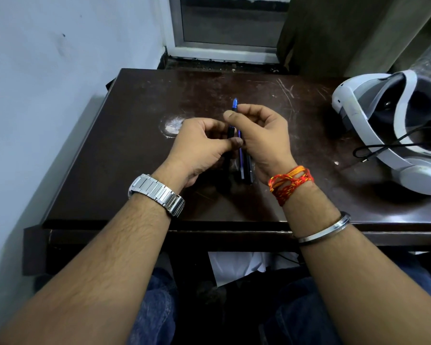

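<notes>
Fingers (230, 117) of the right hand (259, 138) pinch a blue-tipped pen (235, 103); left hand (199, 145) grips a black pen (230, 132).

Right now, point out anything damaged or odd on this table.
The dark table is worn: a whitish scuffed patch lies just left of the left hand, and pale scratches run beyond the right hand. Nothing is spilled.

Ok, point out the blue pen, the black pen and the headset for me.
blue pen (235, 103): head view, its blue upper end.
black pen (230, 132): head view, upper part of its barrel.
headset (346, 100): head view, its white left shell.
</notes>
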Demonstrator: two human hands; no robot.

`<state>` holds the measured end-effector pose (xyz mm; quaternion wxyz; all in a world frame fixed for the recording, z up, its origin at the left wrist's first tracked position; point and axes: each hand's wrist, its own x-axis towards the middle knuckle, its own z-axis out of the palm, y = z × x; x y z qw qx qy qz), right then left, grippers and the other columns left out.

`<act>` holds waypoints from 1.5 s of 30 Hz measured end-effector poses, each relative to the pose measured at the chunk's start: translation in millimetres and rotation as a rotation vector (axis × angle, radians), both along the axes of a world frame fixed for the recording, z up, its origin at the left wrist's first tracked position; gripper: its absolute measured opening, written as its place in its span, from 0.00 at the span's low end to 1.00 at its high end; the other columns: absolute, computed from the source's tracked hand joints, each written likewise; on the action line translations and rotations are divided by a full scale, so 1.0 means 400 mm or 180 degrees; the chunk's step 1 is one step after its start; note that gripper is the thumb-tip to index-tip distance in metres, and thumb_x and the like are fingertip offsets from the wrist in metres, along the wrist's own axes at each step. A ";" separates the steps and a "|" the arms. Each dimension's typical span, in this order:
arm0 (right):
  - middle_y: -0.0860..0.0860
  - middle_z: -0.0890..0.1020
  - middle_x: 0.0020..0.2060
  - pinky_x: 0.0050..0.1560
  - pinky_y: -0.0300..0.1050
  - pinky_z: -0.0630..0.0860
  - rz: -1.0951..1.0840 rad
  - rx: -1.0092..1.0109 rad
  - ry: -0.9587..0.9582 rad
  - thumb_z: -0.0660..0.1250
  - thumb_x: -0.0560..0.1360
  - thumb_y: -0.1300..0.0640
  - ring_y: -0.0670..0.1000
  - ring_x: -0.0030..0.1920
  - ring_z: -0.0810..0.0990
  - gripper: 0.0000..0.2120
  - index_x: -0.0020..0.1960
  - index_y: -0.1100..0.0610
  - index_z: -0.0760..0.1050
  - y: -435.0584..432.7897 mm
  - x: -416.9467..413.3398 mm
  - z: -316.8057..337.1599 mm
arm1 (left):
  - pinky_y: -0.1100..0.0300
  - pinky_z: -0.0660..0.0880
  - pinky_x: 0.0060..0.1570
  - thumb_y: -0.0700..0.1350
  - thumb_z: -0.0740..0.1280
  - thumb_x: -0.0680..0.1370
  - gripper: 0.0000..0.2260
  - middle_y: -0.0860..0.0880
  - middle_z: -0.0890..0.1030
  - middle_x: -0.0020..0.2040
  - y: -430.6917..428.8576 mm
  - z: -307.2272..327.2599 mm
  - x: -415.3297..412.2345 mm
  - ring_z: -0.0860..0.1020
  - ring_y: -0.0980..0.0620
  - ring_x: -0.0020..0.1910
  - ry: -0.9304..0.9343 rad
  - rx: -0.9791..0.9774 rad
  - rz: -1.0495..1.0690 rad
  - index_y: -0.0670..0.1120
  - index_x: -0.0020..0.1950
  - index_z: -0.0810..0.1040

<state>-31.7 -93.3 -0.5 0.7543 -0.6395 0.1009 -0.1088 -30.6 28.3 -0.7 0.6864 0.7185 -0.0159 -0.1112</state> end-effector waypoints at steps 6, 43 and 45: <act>0.59 0.79 0.40 0.47 0.53 0.81 0.0053 -0.0144 0.0000 0.76 0.70 0.65 0.55 0.41 0.80 0.09 0.47 0.59 0.79 0.002 -0.005 0.000 | 0.60 0.80 0.32 0.34 0.76 0.73 0.08 0.42 0.85 0.41 -0.001 -0.005 0.000 0.84 0.48 0.38 -0.0150 0.0123 -0.0006 0.40 0.51 0.85; 0.54 0.82 0.37 0.31 0.37 0.76 0.0039 -0.0072 0.0052 0.78 0.69 0.63 0.46 0.34 0.81 0.09 0.48 0.60 0.82 0.006 -0.007 0.004 | 0.51 0.84 0.41 0.38 0.80 0.69 0.08 0.49 0.85 0.38 -0.008 -0.021 0.012 0.84 0.52 0.39 -0.0388 0.0550 0.0316 0.43 0.45 0.85; 0.50 0.82 0.33 0.27 0.33 0.72 -0.0043 -0.0075 0.0087 0.76 0.70 0.62 0.41 0.28 0.78 0.04 0.43 0.56 0.83 0.008 -0.003 0.005 | 0.58 0.81 0.35 0.39 0.81 0.68 0.08 0.52 0.85 0.36 -0.007 -0.018 0.011 0.83 0.56 0.35 -0.0404 0.0560 0.0309 0.45 0.43 0.84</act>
